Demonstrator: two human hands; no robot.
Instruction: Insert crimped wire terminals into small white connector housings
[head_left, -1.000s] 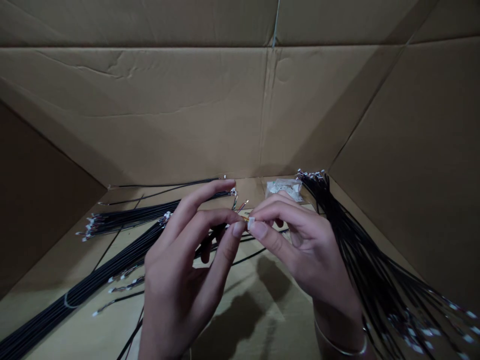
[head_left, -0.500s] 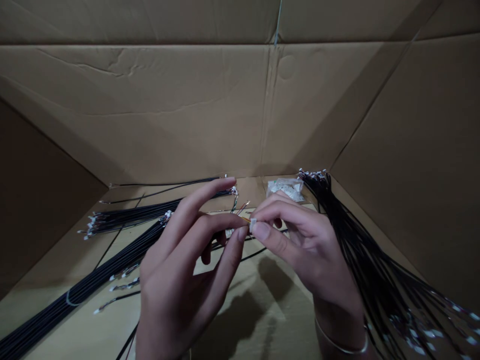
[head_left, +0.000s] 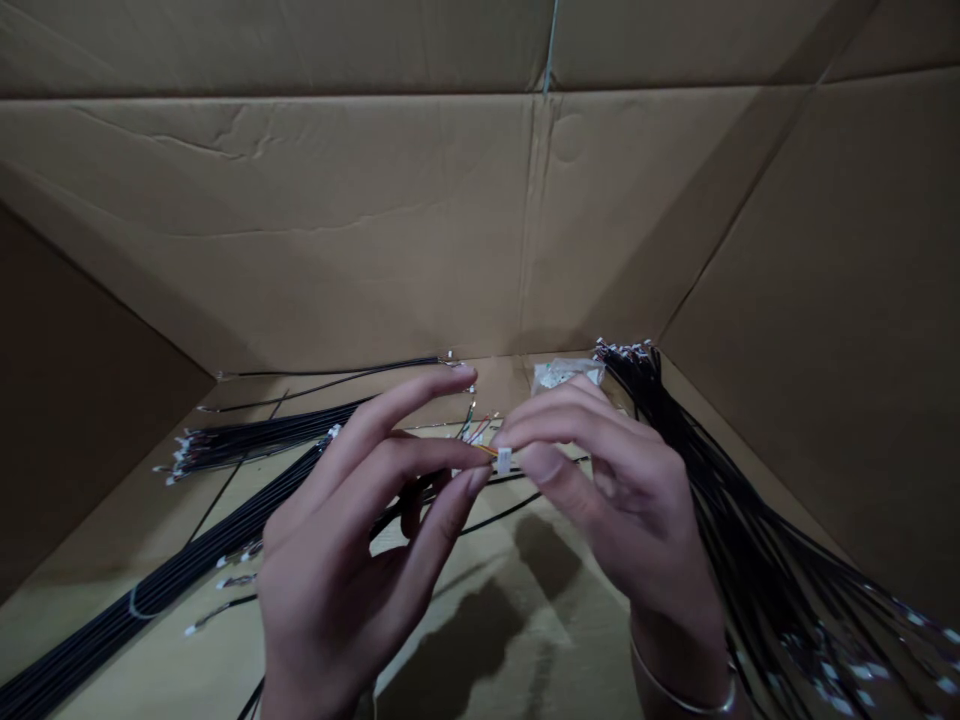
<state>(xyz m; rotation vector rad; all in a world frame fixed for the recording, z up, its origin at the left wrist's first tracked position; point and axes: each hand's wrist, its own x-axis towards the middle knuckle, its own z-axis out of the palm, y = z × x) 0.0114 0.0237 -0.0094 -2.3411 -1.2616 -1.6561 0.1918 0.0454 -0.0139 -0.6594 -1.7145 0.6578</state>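
In the head view my left hand (head_left: pixel 352 540) pinches thin coloured wires (head_left: pixel 486 450) between thumb and forefinger, its index finger raised. The wires run into a small white connector (head_left: pixel 504 460) between my two hands. My right hand (head_left: pixel 607 490) has thumb and forefinger closed at the connector's right side; the exact contact is hard to see. Behind my left fingers a black cable (head_left: pixel 499 515) runs off, partly hidden. Loose red and dark wire ends (head_left: pixel 478 425) stick up just behind the fingertips.
Bundles of black cables with white connectors lie at left (head_left: pixel 180 560), back left (head_left: pixel 277 430) and right (head_left: pixel 720 470). A clear plastic bag of small white parts (head_left: pixel 562 373) sits at the back. Cardboard walls (head_left: pixel 360 220) enclose the work surface (head_left: pixel 585 640).
My right thumb has slid a little to the right, so more of the white connector shows. My left hand has shifted slightly left and down, still pinching the wires.
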